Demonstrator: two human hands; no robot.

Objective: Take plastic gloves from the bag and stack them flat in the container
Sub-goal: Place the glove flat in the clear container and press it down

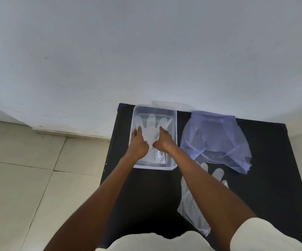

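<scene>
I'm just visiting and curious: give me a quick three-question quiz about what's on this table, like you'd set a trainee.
1. True or false: both hands, the left hand and the right hand, are pressing a glove flat inside the clear container.
2. Where does the other glove lie? A) inside the bag B) on the black table, near the person C) on the floor
3. Fill in: the bluish plastic bag lies to the ____ of the container on the black table.

Key: 1 true; 2 B; 3 right
</scene>
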